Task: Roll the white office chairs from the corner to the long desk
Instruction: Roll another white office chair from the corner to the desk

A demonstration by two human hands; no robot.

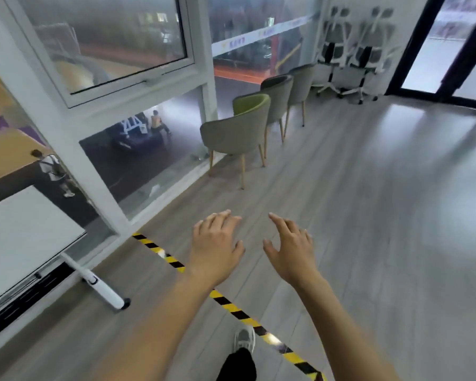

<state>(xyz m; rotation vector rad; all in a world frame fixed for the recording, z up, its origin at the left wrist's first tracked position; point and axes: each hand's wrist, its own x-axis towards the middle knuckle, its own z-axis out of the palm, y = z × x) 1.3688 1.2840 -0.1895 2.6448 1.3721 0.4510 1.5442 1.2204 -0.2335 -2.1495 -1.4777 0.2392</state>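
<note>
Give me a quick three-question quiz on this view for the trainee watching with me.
1. True or false: the left hand and the right hand are both open and hold nothing.
2. How many white office chairs stand in the far corner?
3. The striped tape on the floor beneath the forearms is: A yellow and black, B red and white, C plain blue.
Key: 1 true; 2 two; 3 A.
</note>
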